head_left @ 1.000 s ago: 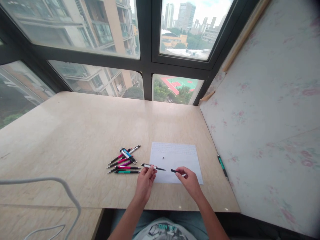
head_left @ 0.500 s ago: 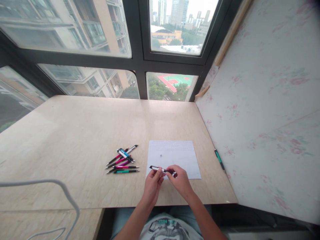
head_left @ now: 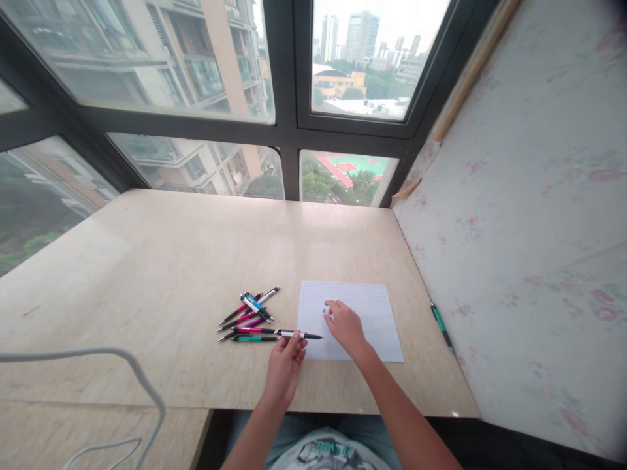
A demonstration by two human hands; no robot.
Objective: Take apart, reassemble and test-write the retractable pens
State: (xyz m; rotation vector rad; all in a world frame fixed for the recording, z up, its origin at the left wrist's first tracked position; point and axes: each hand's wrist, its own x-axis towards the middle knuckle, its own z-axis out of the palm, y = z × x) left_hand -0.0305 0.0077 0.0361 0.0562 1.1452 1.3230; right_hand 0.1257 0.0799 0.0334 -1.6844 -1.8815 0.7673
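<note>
My left hand [head_left: 285, 362] pinches a black and white pen [head_left: 300, 334] that lies level above the table, its thin tip pointing right over the edge of a white sheet of paper [head_left: 372, 307]. My right hand [head_left: 344, 324] reaches onto the paper, its fingertips closed near a small part that I cannot make out. A heap of several pens [head_left: 247, 316], pink, teal, blue and black, lies just left of the paper.
A teal pen [head_left: 441, 324] lies at the table's right edge against a flowered wall [head_left: 529, 215]. A white wire frame [head_left: 98, 391] curves at the lower left. Dark-framed windows [head_left: 287, 130] stand behind the beige table [head_left: 161, 261].
My right hand has left the pen and moved forward onto the paper. The left hand has kept the pen and shifted it slightly left.
</note>
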